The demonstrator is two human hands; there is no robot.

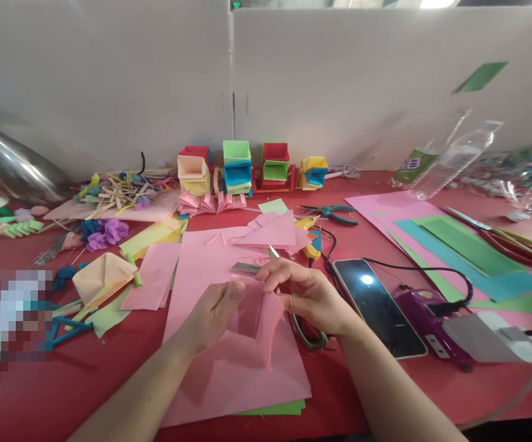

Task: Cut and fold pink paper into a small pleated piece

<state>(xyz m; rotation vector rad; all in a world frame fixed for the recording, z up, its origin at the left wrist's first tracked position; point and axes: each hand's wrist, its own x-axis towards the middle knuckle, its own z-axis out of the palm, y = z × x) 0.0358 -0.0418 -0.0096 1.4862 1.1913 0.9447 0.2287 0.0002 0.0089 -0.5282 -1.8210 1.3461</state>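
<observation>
Between my two hands is a folded piece of pink paper (271, 325), its right flap standing up and curving toward me. My left hand (215, 313) grips its left side, thumb on top. With thumb and fingertips, my right hand (300, 291) pinches the upper right edge. Beneath lies a large pink sheet (192, 393) with a green sheet (275, 407) showing under its near edge. A metal blade-like piece (246, 267) lies just beyond my hands. Scissors (309, 337) are partly hidden under my right hand. Cut pink pieces (270, 230) lie farther back.
Folded paper boxes (237, 166) stand along the wall. A yellow glue gun (312, 245) and pliers (334, 213) lie behind my right hand. To the right are a phone (378, 307), a purple power strip (431, 325) and coloured sheets (468, 245). Craft sticks (123, 193) lie at left.
</observation>
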